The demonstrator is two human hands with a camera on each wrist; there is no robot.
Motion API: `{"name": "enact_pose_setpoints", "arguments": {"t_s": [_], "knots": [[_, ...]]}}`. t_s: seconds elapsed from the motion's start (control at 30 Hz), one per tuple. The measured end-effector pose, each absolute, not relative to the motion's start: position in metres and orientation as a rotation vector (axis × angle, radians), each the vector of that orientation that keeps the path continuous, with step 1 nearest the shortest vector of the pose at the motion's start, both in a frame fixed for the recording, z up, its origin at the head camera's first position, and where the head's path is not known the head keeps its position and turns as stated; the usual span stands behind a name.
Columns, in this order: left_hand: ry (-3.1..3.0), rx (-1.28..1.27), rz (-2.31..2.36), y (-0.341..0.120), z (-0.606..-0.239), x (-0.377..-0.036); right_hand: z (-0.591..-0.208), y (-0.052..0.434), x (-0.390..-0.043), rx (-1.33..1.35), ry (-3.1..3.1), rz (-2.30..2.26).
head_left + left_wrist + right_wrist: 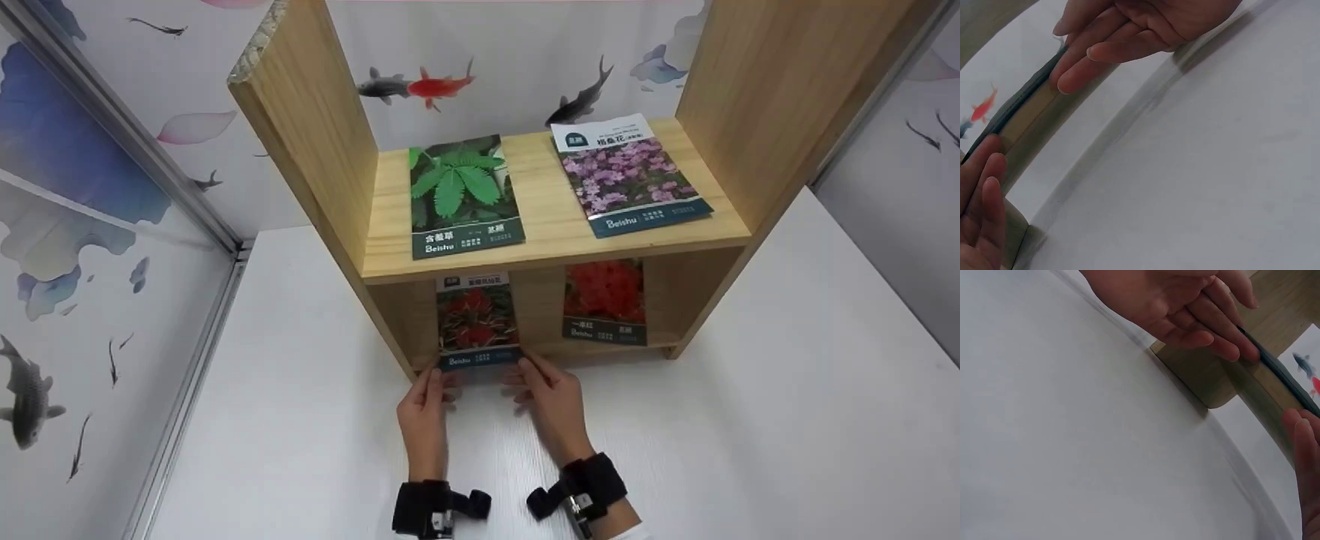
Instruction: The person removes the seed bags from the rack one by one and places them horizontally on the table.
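The flat glossy seed packet with red flowers and a dark teal bottom band (478, 324) lies in the lower compartment of the light wooden two-tier shelf (551, 232), at its left side, with its bottom edge poking out over the shelf's front lip at about 6 o'clock. The left hand (424, 409) holds the packet's bottom-left corner at 7 o'clock, and the right hand (546, 396) holds the bottom-right corner at 5 o'clock. Both sets of fingers are nearly straight, and the tips seem to pinch the thin edge, though the wrist views are too close to be sure of the thumbs.

To do this step well, I judge both corners should move together, level and at equal pace, so the packet stays square to the shelf front and parallel to the red-flowered packet (605, 301) at 3 o'clock, well apart. A light grip avoids creasing the thin edge, and keeping it flat on the board stops it buckling.
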State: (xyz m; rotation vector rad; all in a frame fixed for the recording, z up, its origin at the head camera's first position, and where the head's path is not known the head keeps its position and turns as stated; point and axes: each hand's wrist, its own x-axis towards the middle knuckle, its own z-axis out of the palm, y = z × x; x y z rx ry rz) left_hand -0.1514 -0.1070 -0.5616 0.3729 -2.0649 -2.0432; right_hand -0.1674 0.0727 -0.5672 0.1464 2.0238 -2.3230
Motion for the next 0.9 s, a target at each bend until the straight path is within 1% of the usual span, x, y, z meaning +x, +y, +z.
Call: {"name": "enact_pose_setpoints", "arguments": {"t_s": [0.23,0.4,0.5,0.73,0.9], "knots": [[-1.977,0.465,-2.133,-0.109,-0.550,-0.144,-0.567,0.071,-0.165,0.228,1.934,-2.376],[-1.922,0.520,-2.122,-0.110,-0.557,-0.143,-0.566,0.072,-0.163,0.270,1.971,-2.393],[-1.922,0.526,-2.116,-0.110,-0.563,-0.145,-0.567,0.073,-0.164,0.284,2.016,-2.392],[-1.893,0.496,-2.205,-0.109,-0.555,-0.144,-0.569,0.074,-0.166,0.242,2.027,-2.373],[-1.914,0.434,-2.222,-0.104,-0.552,-0.148,-0.563,0.079,-0.165,0.198,1.973,-2.397]]}}
